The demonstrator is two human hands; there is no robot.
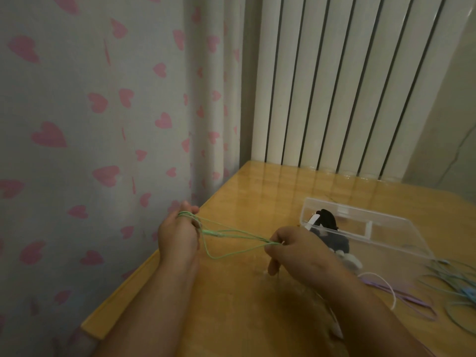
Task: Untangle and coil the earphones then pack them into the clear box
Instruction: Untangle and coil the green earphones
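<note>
A thin green earphone cable (233, 234) stretches in several strands between my two hands above the wooden table (244, 197). It is looped around the fingers of my left hand (177, 234), which is held at the table's left edge. My right hand (296, 249) pinches the other end of the strands near the table's middle. The clear box (386, 228) lies just behind my right hand, with dark and white earphones (328, 220) inside at its left end.
Purple (401, 296), white (386, 284) and blue (456, 284) cables lie loose on the table at the right. A heart-patterned curtain (103, 124) hangs at the left and a white radiator (347, 86) stands behind the table.
</note>
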